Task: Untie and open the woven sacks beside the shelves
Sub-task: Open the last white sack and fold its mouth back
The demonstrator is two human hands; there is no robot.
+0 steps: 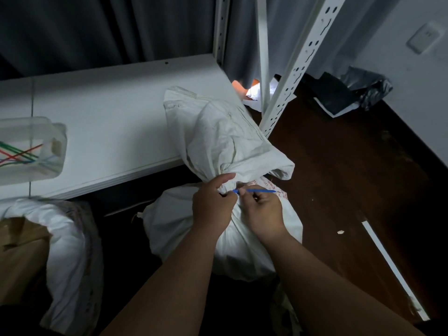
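A white woven sack (174, 229) stands on the dark floor in front of the shelf, its neck gathered and bound with a thin blue tie (260, 191). The loose top of the sack (218, 132) flops up over the shelf's edge. My left hand (213, 202) grips the gathered neck just below the knot. My right hand (263, 215) pinches the blue tie, whose free end sticks out to the right. A second white sack (68, 243) at the lower left stands open, showing brown cardboard inside.
A white shelf board (109, 112) runs across the left, with a clear plastic tub (31, 151) of coloured ties on it. Perforated white uprights (298, 64) rise at the centre. A black plastic bag (356, 90) lies near the wall at right. Dark wooden floor (351, 178) spreads rightward.
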